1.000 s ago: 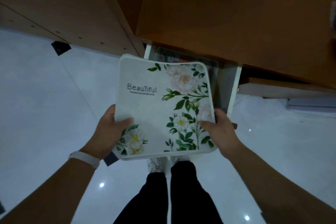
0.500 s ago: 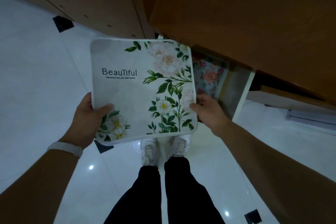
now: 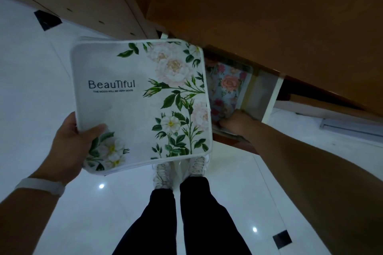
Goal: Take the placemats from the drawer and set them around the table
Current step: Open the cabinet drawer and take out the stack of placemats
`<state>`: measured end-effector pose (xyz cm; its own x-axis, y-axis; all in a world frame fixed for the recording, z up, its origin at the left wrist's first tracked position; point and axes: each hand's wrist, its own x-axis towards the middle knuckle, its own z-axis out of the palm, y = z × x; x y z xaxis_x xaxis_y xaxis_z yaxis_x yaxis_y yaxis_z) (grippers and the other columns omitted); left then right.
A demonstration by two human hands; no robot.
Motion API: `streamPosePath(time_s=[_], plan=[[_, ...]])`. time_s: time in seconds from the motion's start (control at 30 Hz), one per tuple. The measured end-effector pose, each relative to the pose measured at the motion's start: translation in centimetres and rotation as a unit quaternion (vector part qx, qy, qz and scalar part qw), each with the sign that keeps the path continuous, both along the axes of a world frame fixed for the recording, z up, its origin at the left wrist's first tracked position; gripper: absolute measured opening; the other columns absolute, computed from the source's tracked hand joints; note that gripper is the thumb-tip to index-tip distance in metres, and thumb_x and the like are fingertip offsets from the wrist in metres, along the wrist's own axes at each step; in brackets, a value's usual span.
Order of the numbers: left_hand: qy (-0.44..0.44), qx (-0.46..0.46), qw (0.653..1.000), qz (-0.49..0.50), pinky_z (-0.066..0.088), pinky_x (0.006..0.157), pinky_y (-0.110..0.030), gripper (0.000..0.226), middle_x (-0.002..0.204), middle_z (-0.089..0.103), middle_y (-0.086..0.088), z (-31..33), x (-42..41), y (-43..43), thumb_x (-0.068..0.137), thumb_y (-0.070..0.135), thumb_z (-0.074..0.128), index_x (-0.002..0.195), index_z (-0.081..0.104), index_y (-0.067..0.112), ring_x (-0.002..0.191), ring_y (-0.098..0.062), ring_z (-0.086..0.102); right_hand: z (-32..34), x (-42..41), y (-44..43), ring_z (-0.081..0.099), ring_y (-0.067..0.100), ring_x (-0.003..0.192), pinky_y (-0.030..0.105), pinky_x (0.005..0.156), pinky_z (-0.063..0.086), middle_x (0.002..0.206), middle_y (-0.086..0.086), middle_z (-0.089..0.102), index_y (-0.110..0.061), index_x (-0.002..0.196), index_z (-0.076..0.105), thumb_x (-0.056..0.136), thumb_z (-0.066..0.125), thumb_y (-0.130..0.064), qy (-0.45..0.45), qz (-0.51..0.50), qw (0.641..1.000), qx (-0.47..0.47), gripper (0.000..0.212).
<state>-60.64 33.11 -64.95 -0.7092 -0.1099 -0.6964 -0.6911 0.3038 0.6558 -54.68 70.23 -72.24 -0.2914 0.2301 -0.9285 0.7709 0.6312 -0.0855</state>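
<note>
One white mat is held clear of the drawer, the left hand gripping its near-left corner, thumb on top. That likely frees the right hand to reach the rose mat at the drawer's near edge; whether its fingers grip is unclear.

The white placemat looks like matt, finely textured cloth with a piped rim. The table is smooth brown wood with a dull sheen. The drawer walls are smooth and white. The floor tiles are glossy and mirror the lamps. The wristband looks smooth and rubbery.
</note>
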Motion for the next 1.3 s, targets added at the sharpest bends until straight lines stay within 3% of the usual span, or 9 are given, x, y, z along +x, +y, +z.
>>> streamPosePath(time_s=[0.13, 0.27, 0.43, 0.63, 0.77, 0.93, 1.17, 1.23, 1.3], plan=[[0.0, -0.01, 1.0, -0.011, 0.054, 0.084, -0.056, 0.036, 0.113, 0.069, -0.013, -0.2, 0.0, -0.1, 0.087, 0.003, 0.066, 0.121, 0.059, 0.013, 0.097, -0.036, 0.067, -1.4, 0.3, 0.3, 0.056, 0.033, 0.119, 0.031, 0.083, 0.042, 0.13, 0.018, 0.059, -0.002, 0.127, 0.057, 0.09, 0.066, -0.028, 0.005, -0.131, 0.991, 0.007, 0.046], [-0.001, -0.01, 1.0, -0.014, 0.055, 0.081, -0.052, 0.034, 0.111, 0.069, -0.011, -0.2, 0.0, 0.0, 0.087, 0.003, 0.065, 0.119, 0.061, 0.015, 0.095, -0.034, 0.068, -2.3, 1.0, 0.7, 0.062, 0.031, 0.111, 0.033, 0.083, 0.05, 0.119, 0.014, 0.066, -0.003, 0.12, 0.063, 0.08, 0.075, -0.022, 0.038, -0.274, 0.96, 0.033, 0.045], [-0.001, -0.012, 1.0, -0.005, 0.053, 0.083, -0.055, 0.029, 0.109, 0.068, -0.01, 0.1, -0.1, 0.4, 0.087, 0.002, 0.065, 0.101, 0.063, 0.028, 0.096, -0.036, 0.066, -1.6, 1.6, 0.5, 0.062, 0.03, 0.097, 0.039, 0.086, 0.055, 0.11, 0.011, 0.064, -0.003, 0.119, 0.058, 0.076, 0.071, -0.01, 0.127, -0.463, 0.876, 0.051, 0.045], [-0.006, -0.01, 1.0, -0.02, 0.052, 0.083, -0.062, 0.031, 0.113, 0.068, -0.013, 0.7, -0.1, 0.2, 0.088, 0.003, 0.065, 0.109, 0.062, 0.024, 0.098, -0.041, 0.066, 2.3, 2.6, 0.3, 0.065, 0.023, 0.09, 0.038, 0.082, 0.058, 0.094, 0.003, 0.065, -0.017, 0.106, 0.057, 0.086, 0.059, 0.001, 0.21, -0.465, 0.86, -0.018, 0.026], [-0.001, -0.003, 1.0, -0.016, 0.052, 0.083, -0.06, 0.029, 0.111, 0.069, -0.011, 1.0, 0.0, 0.3, 0.088, 0.002, 0.064, 0.106, 0.064, 0.025, 0.098, -0.04, 0.066, 6.4, 3.9, -0.3, 0.063, 0.014, 0.082, 0.021, 0.064, 0.056, 0.092, 0.0, 0.064, -0.02, 0.103, 0.057, 0.091, 0.054, -0.003, 0.272, -0.436, 0.858, -0.013, 0.02], [0.005, 0.001, 1.0, -0.031, 0.053, 0.083, -0.059, 0.03, 0.111, 0.069, -0.013, 1.4, 0.3, 0.2, 0.088, 0.003, 0.066, 0.115, 0.062, 0.017, 0.097, -0.039, 0.067, 12.7, 5.2, -0.1, 0.067, 0.027, 0.087, 0.046, 0.078, 0.06, 0.093, 0.005, 0.067, -0.026, 0.091, 0.057, 0.088, 0.057, -0.01, 0.307, -0.41, 0.859, 0.015, 0.016], [-0.003, 0.013, 0.999, -0.041, 0.055, 0.083, -0.054, 0.029, 0.108, 0.068, -0.015, 1.9, 0.9, 0.4, 0.087, 0.003, 0.067, 0.114, 0.06, 0.012, 0.094, -0.038, 0.067, 22.5, 5.7, -1.3, 0.064, 0.019, 0.068, 0.031, 0.057, 0.054, 0.079, 0.001, 0.066, -0.022, 0.091, 0.061, 0.083, 0.064, -0.004, 0.386, -0.328, 0.862, -0.008, 0.02], [-0.012, 0.013, 0.999, -0.037, 0.054, 0.084, -0.056, 0.031, 0.109, 0.068, -0.015, 2.1, 1.0, 0.4, 0.087, 0.003, 0.067, 0.115, 0.06, 0.012, 0.096, -0.039, 0.066, 25.0, 5.2, -1.8, 0.061, 0.032, 0.069, 0.045, 0.058, 0.054, 0.08, 0.013, 0.062, -0.015, 0.09, 0.059, 0.082, 0.064, -0.002, 0.41, -0.315, 0.856, -0.017, 0.016], [-0.028, 0.02, 0.999, -0.041, 0.053, 0.086, -0.057, 0.033, 0.11, 0.068, -0.016, 2.6, 0.9, 0.4, 0.087, 0.001, 0.065, 0.118, 0.06, 0.013, 0.098, -0.04, 0.066, 27.4, 4.8, -2.5, 0.061, 0.04, 0.072, 0.048, 0.061, 0.055, 0.083, 0.018, 0.06, -0.015, 0.09, 0.059, 0.082, 0.064, 0.0, 0.426, -0.31, 0.849, -0.037, 0.017]])
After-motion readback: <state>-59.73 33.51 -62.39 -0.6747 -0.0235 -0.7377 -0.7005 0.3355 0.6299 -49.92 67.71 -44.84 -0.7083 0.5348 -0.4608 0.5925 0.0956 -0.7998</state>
